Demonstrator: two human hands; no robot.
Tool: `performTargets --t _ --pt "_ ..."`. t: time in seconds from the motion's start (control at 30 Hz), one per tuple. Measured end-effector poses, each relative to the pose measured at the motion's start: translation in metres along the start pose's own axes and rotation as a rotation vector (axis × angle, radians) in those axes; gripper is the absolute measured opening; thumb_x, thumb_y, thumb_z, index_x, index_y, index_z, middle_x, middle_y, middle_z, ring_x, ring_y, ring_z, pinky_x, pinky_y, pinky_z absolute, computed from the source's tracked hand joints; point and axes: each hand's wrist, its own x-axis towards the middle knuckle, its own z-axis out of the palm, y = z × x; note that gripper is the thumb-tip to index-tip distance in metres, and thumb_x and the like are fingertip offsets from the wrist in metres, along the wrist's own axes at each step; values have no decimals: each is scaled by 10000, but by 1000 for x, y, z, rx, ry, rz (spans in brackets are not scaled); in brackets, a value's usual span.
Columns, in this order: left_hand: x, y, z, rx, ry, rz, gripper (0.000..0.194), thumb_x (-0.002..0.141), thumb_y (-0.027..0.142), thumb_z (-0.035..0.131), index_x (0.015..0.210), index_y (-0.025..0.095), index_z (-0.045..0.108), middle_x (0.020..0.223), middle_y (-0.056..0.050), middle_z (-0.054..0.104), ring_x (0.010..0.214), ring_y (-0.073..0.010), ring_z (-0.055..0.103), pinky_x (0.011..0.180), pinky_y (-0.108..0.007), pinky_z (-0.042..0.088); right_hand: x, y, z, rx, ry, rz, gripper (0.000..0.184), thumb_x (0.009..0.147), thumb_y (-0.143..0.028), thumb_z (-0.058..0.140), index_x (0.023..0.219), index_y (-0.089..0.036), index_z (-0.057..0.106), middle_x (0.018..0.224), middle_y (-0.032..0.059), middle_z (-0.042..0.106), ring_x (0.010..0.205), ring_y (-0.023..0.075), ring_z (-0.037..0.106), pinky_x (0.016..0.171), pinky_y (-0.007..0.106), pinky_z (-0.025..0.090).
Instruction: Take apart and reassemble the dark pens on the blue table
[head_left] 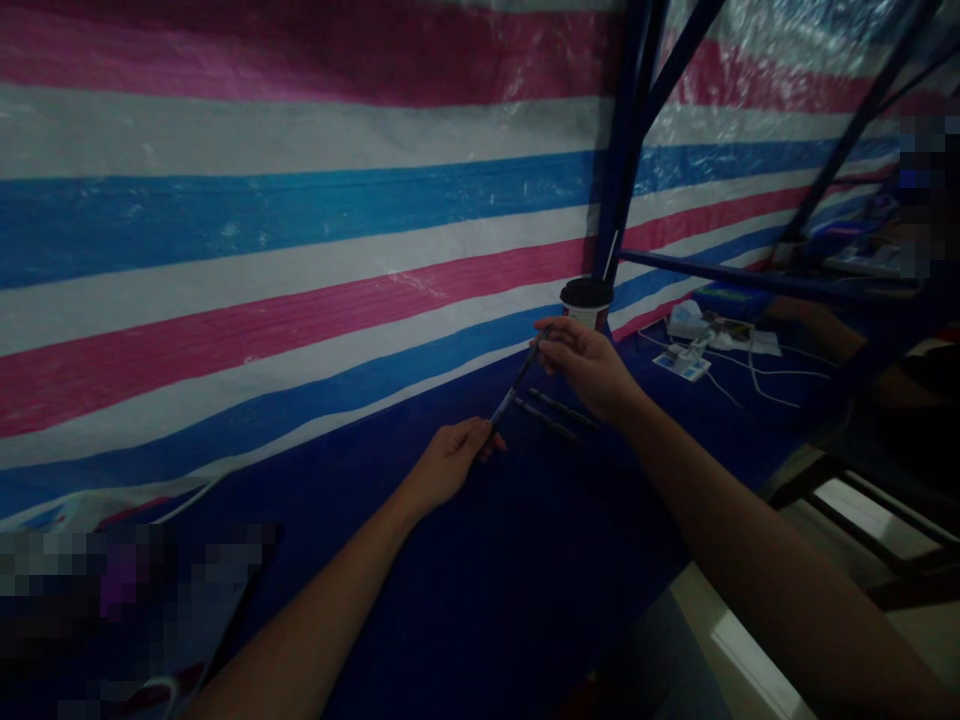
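A slim dark pen [514, 384] with a paler, clear-looking stretch of barrel slants up to the right between my two hands. Its lower end is pinched in my left hand [454, 455], whose thumb lies along it. The fingertips of my right hand [581, 362] close on the upper end. Two more dark pens [551, 415] lie side by side on the blue tabletop [480, 560], just below my right hand. Behind that hand stands a cup [586, 292] with a dark top and a thin white stick rising from it; its lower part is hidden.
A striped plastic sheet [300, 230] hangs behind the table, with a dark blue metal frame [622, 150] before it. Papers [682, 362] and white cables [757, 375] lie at the right. Another person's arm [821, 330] reaches in there. Blurred items occupy the lower left.
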Motion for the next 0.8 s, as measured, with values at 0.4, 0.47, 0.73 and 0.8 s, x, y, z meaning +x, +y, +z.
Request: performTargets --t 0.4,0.47,0.73,0.8 --pt "2 -1 0 35 126 -42 325 904 484 587 946 225 779 688 -8 625 608 -160 542 578 -265 367 3 -2 -6 -138 88 -9 272 831 -369 682 1048 -212 634 856 22 622 722 146 572 618 304 455" --pt "2 -2 1 7 142 -57 332 894 492 601 974 223 778 701 -9 642 607 -160 552 577 -263 380 2 -2 -6 -169 44 10 257 828 -367 691 1027 -213 640 871 29 645 721 144 578 638 310 466" --pt "2 -5 -1 -31 150 -66 338 895 502 615 907 207 779 662 2 610 615 -153 543 582 -257 376 -4 -4 -1 -405 -208 107 298 901 -446 656 744 -216 549 592 -30 552 535 117 496 551 286 393" --pt "2 -4 -1 -54 178 -87 343 865 517 645 883 201 775 636 9 593 594 -149 525 565 -255 357 -5 -6 -3 -524 -218 119 367 916 -502 623 708 -219 517 554 -42 503 506 115 465 512 278 354"
